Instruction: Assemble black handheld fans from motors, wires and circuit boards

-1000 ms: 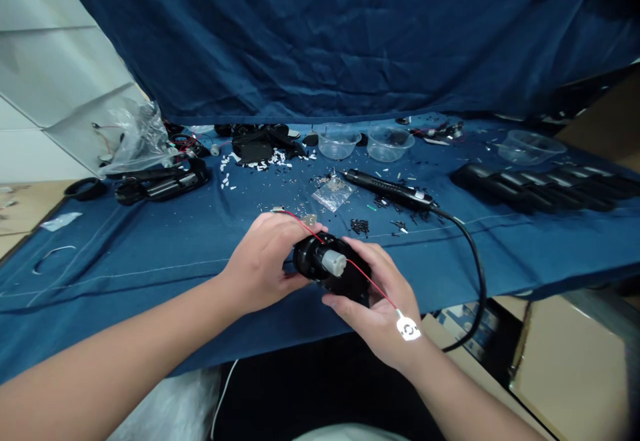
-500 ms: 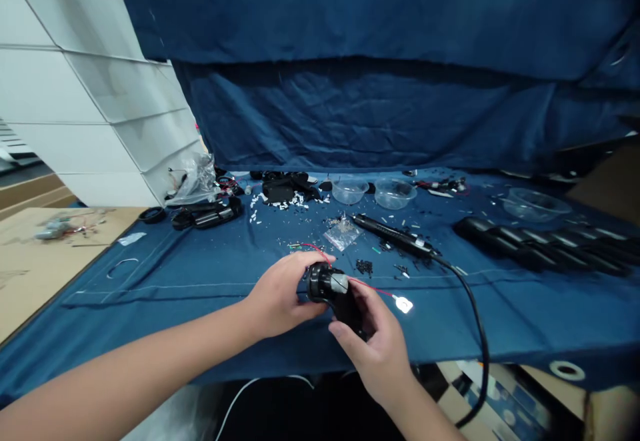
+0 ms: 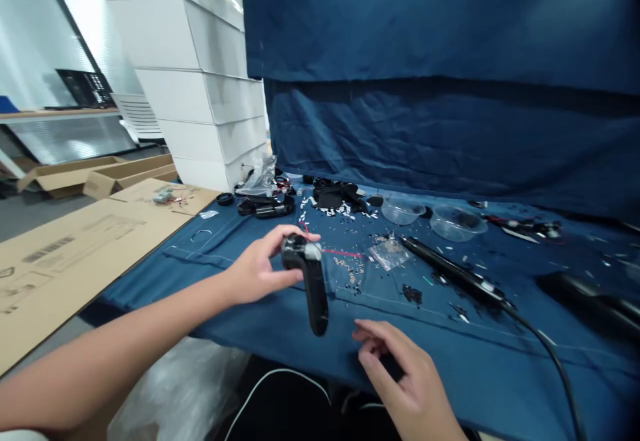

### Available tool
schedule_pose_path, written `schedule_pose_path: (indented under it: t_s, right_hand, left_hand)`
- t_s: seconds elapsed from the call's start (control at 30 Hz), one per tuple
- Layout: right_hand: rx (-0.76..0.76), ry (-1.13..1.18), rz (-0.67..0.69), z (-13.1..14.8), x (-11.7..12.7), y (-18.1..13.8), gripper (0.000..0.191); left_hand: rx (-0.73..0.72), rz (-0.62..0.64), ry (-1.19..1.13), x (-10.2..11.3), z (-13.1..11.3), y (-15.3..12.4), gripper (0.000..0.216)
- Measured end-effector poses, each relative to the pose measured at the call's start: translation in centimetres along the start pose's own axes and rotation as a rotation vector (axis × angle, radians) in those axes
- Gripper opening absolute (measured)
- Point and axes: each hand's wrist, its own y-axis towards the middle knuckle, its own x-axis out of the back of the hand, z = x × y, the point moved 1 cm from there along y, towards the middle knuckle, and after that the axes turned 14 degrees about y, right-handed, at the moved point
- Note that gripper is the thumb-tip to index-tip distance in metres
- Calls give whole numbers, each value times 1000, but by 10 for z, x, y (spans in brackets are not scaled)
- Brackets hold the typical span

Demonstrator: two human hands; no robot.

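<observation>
My left hand (image 3: 257, 269) grips the round head of a black handheld device (image 3: 310, 281). The device has a small silver motor at its top, and its handle hangs down over the blue cloth. A thin red wire (image 3: 343, 252) trails from the motor to the right. My right hand (image 3: 403, 378) is below and to the right of the handle, off the device, fingers loosely curled and apart, holding nothing.
The table is covered by a blue cloth (image 3: 500, 361). On it lie a black electric screwdriver (image 3: 453, 271) with its cable, a small clear bag of screws (image 3: 390, 253), two clear plastic bowls (image 3: 403, 210), scattered black and white parts, and black housings at right. Flat cardboard (image 3: 65, 254) lies left.
The camera has swung left. My right hand let go of the device and dropped below it. My left hand now holds the device alone, its handle hanging down.
</observation>
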Motion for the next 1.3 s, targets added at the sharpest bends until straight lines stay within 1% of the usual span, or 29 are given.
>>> schedule_pose_path:
  t_s: [0.07,0.13,0.2,0.27,0.3,0.37,0.43,0.47,0.53,0.6,0.67,0.7,0.77,0.8,0.87,0.97,1.03,1.13,1.23,1.3]
  right_hand:
    - [-73,-51,53,1,2,6,32]
    - [-135,-106,138,3,5,24,39]
    - [-173,-171,212,5,6,59,42]
    - [-214,-257,257,6,-4,112,42]
    - [-233,-304,272,6,-13,143,40]
    - [-269,-392,288,2,-41,209,37]
    - [-314,-461,280,-8,-75,268,38]
    - [-344,-491,273,-14,-92,293,40]
    - [-401,-532,279,-27,-122,329,43]
    - [-452,-564,303,-39,-143,350,43]
    - [-482,-591,344,-50,-155,360,43]
    - [-485,-605,368,-53,-157,363,43]
    - [-467,-635,416,-58,-154,366,42]
    - [-445,-652,435,-58,-148,367,42]
    - [-383,-686,471,-56,-129,368,42]
    - [-287,-723,544,-45,-87,361,40]
    - [-257,-732,615,-36,-58,347,37]
    - [-261,-707,728,-23,-22,312,35]
    - [-273,-619,816,-14,3,267,35]
    - [-271,-541,841,-9,15,237,35]
  left_hand:
    - [70,-107,-142,11,13,-3,60]
    - [141,-236,-293,17,27,-4,63]
    - [207,-365,-438,20,42,-1,68]
    - [271,-477,-555,20,56,4,69]
    - [299,-519,-599,19,63,7,70]
    - [342,-567,-652,16,75,12,72]
    - [357,-576,-658,11,83,13,73]
    - [355,-571,-645,7,86,13,72]
    - [337,-555,-596,-1,90,10,68]
    - [314,-537,-534,-8,92,6,62]
    - [292,-512,-476,-12,93,4,57]
    - [278,-498,-451,-14,93,3,56]
    - [245,-473,-403,-15,91,1,57]
    - [227,-465,-379,-15,89,1,59]
    - [193,-459,-330,-14,85,0,63]
    - [143,-463,-251,-10,79,-1,68]
    - [109,-475,-196,-8,75,-2,69]
    - [69,-502,-113,-6,74,-2,70]
    - [24,-507,-26,-5,80,-2,65]
    - [-24,-492,39,-6,84,-3,63]
